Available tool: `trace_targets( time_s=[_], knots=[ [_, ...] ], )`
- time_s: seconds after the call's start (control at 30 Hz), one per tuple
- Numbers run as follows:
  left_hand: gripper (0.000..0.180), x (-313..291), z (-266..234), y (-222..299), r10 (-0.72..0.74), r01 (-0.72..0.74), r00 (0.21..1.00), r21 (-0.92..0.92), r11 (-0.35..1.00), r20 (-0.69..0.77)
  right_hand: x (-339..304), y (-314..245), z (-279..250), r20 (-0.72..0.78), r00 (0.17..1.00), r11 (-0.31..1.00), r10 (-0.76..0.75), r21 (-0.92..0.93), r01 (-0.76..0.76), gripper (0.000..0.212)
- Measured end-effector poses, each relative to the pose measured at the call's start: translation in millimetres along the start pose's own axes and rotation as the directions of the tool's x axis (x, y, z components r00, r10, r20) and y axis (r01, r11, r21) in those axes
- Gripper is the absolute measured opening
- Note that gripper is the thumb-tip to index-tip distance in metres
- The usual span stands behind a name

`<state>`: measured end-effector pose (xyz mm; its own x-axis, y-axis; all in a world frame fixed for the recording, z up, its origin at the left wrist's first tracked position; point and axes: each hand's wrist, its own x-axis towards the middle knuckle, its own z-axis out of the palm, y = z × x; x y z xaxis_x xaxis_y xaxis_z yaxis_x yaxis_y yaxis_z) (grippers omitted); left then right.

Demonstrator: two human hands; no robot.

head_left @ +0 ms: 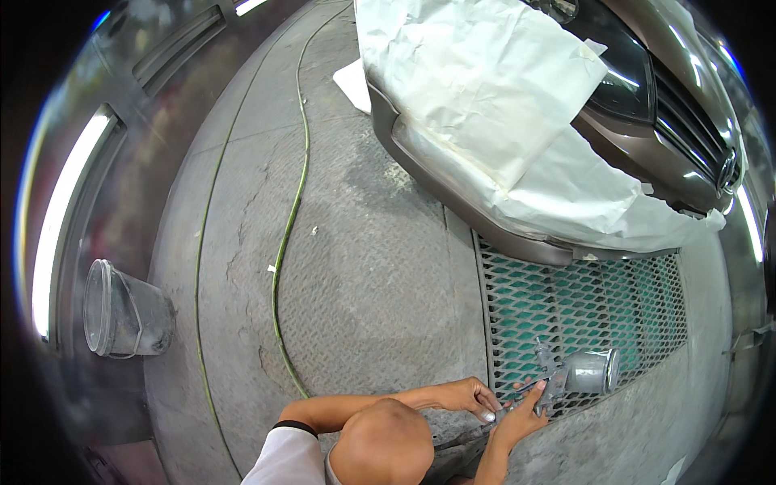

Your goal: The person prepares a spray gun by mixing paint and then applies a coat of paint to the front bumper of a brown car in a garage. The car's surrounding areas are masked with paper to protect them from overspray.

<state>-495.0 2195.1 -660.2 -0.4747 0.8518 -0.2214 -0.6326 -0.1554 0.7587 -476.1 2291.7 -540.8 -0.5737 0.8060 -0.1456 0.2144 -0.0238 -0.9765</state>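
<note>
A grey spray gun (553,383) with a large round cup (594,372) on its right side is held low, above the floor grating. My right hand (521,418) is closed round its handle, with fingers up near the trigger. My left hand (471,397) pinches at the lower end of the handle, where a dark air hose (461,440) comes in. The exact part between the left fingertips is hard to make out. Beyond the gun stands a brown car bumper (453,196), with white masking paper (477,89) draped over the car body.
A metal floor grating (582,299) lies under the car's front and the gun. Two greenish hoses (279,267) run along the grey floor (380,283). A stained bucket (137,311) lies near the left wall, below a bright tube light (69,210).
</note>
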Motion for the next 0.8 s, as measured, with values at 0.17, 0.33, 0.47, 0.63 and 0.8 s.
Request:
trace_targets(
  time_s=[0.17, 0.33, 0.47, 0.63, 0.8],
  knots=[
    [0.037, -2, -3, -7, -0.032, 0.033, 0.999, -0.044, 0.998, 0.027, -5, 0, -2, 0.039, 0.999, 1.000, 0.000, -0.001, 0.000, 0.033],
    [0.040, -10, -3, -5, -0.035, 0.035, 0.999, -0.023, 0.999, 0.000, -8, 0, 0, 0.042, 0.999, 0.999, -0.002, -0.051, 0.004, 0.033],
    [0.040, -42, -8, 6, 0.076, -0.066, 0.995, 0.166, 0.984, -0.057, 7, -4, 0, 0.054, 0.998, 0.999, -0.037, 0.002, 0.037, 0.033],
    [0.038, -181, -40, -36, -0.163, 0.279, 0.931, 0.348, 0.895, -0.327, 33, -11, 11, 0.034, 0.996, 0.996, -0.085, -0.018, 0.085, 0.032],
    [0.037, -269, -15, -81, -0.187, 0.434, 0.828, 0.392, 0.811, -0.529, 5, -9, 45, 0.266, 0.964, 0.999, -0.024, 0.035, 0.015, 0.030]
  ],
)
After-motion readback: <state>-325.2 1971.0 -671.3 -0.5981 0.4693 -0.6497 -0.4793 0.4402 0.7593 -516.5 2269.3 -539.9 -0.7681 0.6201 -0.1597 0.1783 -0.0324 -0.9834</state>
